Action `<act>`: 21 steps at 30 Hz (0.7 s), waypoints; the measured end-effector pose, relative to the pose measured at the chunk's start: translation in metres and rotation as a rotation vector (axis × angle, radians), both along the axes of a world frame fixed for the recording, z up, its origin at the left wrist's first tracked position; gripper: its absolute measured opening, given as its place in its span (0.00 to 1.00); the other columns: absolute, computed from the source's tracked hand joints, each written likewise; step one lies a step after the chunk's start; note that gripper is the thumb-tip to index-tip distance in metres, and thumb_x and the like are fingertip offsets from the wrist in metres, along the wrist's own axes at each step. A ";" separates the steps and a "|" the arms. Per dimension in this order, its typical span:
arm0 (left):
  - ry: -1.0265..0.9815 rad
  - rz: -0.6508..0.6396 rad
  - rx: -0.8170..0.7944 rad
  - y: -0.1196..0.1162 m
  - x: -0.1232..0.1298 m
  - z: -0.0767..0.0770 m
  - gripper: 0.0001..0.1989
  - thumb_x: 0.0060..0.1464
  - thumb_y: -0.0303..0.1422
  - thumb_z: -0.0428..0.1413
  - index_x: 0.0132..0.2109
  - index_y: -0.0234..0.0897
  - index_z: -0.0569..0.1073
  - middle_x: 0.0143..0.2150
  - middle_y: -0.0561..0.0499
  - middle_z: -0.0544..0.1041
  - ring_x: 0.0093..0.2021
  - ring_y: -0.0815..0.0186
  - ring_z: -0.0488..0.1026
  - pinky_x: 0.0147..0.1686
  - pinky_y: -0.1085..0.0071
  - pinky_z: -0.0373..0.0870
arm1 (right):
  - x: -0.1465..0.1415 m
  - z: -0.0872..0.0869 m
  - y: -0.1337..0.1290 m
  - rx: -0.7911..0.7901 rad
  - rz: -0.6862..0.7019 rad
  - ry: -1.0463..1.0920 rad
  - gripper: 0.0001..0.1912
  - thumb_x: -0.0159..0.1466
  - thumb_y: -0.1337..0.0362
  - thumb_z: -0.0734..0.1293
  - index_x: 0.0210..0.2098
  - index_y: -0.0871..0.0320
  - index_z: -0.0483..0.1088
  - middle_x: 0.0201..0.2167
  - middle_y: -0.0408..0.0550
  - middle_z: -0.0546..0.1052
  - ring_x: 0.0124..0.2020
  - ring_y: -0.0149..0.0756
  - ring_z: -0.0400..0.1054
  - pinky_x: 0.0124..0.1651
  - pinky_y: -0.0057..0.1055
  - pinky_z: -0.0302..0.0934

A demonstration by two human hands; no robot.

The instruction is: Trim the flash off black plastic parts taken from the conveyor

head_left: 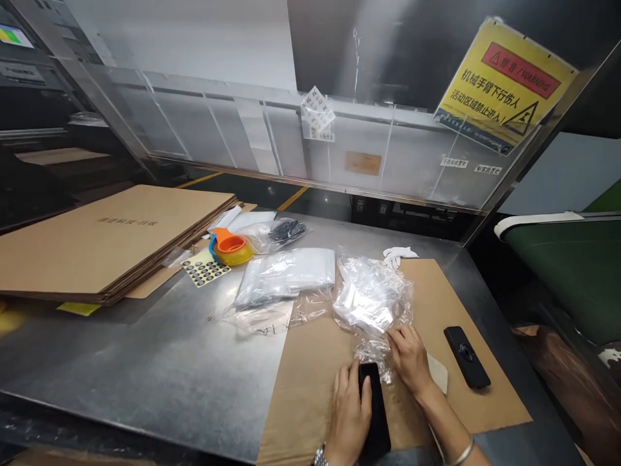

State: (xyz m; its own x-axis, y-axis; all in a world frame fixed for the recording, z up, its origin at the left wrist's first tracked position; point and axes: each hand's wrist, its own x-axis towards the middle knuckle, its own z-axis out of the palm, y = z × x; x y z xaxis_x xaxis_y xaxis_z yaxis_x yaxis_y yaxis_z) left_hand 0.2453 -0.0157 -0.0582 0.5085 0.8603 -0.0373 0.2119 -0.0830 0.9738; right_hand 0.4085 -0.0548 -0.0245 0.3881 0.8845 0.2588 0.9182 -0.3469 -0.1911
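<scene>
My left hand (pixel 347 408) is closed on the left edge of a flat black smartphone (pixel 377 417), its thumb lying along the phone's face and its fingertips near the top end. The phone is over a brown cardboard sheet (pixel 308 369). My right hand (pixel 410 359) pinches the near edge of a crumpled heap of clear plastic bags (pixel 371 294). To the right of that hand a second black device (pixel 466 357), with a round piece at its middle, lies on the cardboard. Partly hidden behind my right wrist is a pale flat pad (pixel 438 373).
A stack of large cardboard sheets (pixel 116 233) covers the metal table's left side. Orange and yellow tape rolls (pixel 233 246), a sticker sheet (pixel 206 268), a pile of folded plastic bags (pixel 291 275) and a white glove (pixel 400 254) lie farther back. A clear panel (pixel 281 139) hangs beyond.
</scene>
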 end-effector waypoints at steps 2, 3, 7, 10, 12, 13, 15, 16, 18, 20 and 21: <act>0.070 0.016 0.095 0.001 -0.002 -0.005 0.23 0.53 0.37 0.50 0.54 0.30 0.67 0.50 0.36 0.68 0.54 0.51 0.62 0.55 0.49 0.55 | 0.003 0.002 0.020 -0.027 0.021 0.005 0.12 0.67 0.67 0.56 0.36 0.57 0.71 0.33 0.47 0.71 0.39 0.35 0.65 0.42 0.30 0.59; 0.106 0.024 0.141 0.002 -0.003 -0.007 0.23 0.54 0.36 0.49 0.54 0.30 0.67 0.49 0.36 0.68 0.53 0.51 0.63 0.54 0.49 0.56 | 0.002 0.001 0.029 -0.047 0.030 0.006 0.10 0.66 0.66 0.58 0.35 0.57 0.70 0.33 0.46 0.71 0.39 0.35 0.65 0.41 0.30 0.60; 0.128 0.036 0.213 0.006 -0.006 -0.009 0.20 0.55 0.36 0.46 0.52 0.31 0.68 0.46 0.38 0.69 0.50 0.54 0.66 0.51 0.53 0.63 | -0.006 -0.002 0.056 -0.154 0.046 0.006 0.09 0.63 0.60 0.63 0.36 0.60 0.69 0.38 0.45 0.72 0.41 0.35 0.67 0.43 0.37 0.63; 0.059 0.038 0.185 0.010 -0.007 -0.003 0.17 0.56 0.36 0.46 0.49 0.33 0.70 0.43 0.40 0.70 0.48 0.55 0.68 0.48 0.56 0.66 | -0.010 -0.004 0.064 -0.213 0.043 0.030 0.10 0.64 0.60 0.63 0.41 0.60 0.69 0.42 0.47 0.72 0.42 0.35 0.68 0.45 0.40 0.63; 0.026 0.030 0.159 0.012 -0.007 0.003 0.16 0.56 0.36 0.46 0.47 0.35 0.70 0.42 0.42 0.71 0.45 0.56 0.70 0.46 0.58 0.67 | -0.008 -0.004 0.065 -0.233 0.027 0.068 0.11 0.65 0.60 0.62 0.43 0.59 0.68 0.44 0.48 0.72 0.43 0.35 0.68 0.45 0.40 0.64; 0.016 0.022 0.148 0.014 -0.007 0.006 0.16 0.56 0.36 0.46 0.47 0.35 0.71 0.41 0.42 0.71 0.43 0.57 0.71 0.44 0.59 0.68 | -0.005 -0.004 0.064 -0.239 0.013 0.095 0.11 0.65 0.60 0.62 0.44 0.59 0.68 0.44 0.48 0.72 0.43 0.35 0.68 0.45 0.40 0.64; 0.002 0.001 0.128 0.016 -0.003 0.012 0.15 0.57 0.37 0.46 0.46 0.35 0.71 0.40 0.43 0.73 0.39 0.59 0.72 0.41 0.61 0.70 | 0.004 -0.005 0.062 -0.247 -0.014 0.164 0.12 0.65 0.60 0.62 0.45 0.59 0.67 0.44 0.48 0.72 0.42 0.35 0.68 0.44 0.39 0.65; -0.008 -0.014 0.116 0.018 -0.001 0.015 0.15 0.57 0.37 0.46 0.45 0.36 0.72 0.40 0.43 0.74 0.39 0.59 0.72 0.40 0.62 0.70 | 0.009 -0.005 0.060 -0.250 -0.025 0.206 0.12 0.65 0.60 0.62 0.45 0.59 0.67 0.44 0.48 0.72 0.41 0.35 0.69 0.44 0.39 0.65; -0.032 -0.046 0.090 0.023 0.008 0.021 0.15 0.57 0.36 0.46 0.44 0.36 0.72 0.41 0.43 0.76 0.40 0.60 0.73 0.42 0.64 0.70 | 0.021 -0.008 0.058 -0.249 -0.044 0.298 0.13 0.65 0.60 0.62 0.45 0.59 0.67 0.44 0.48 0.72 0.40 0.34 0.69 0.42 0.38 0.65; -0.057 -0.076 0.064 0.028 0.021 0.027 0.15 0.57 0.34 0.45 0.45 0.36 0.73 0.42 0.44 0.77 0.42 0.60 0.73 0.45 0.64 0.69 | 0.032 -0.011 0.058 -0.235 -0.064 0.390 0.13 0.65 0.60 0.62 0.46 0.59 0.67 0.44 0.48 0.72 0.40 0.34 0.69 0.42 0.38 0.66; -0.070 -0.091 0.056 0.032 0.029 0.030 0.16 0.56 0.33 0.45 0.47 0.35 0.73 0.44 0.44 0.77 0.44 0.61 0.73 0.46 0.65 0.68 | 0.037 -0.012 0.058 -0.221 -0.073 0.434 0.13 0.65 0.60 0.62 0.46 0.59 0.67 0.44 0.48 0.72 0.40 0.34 0.69 0.42 0.38 0.65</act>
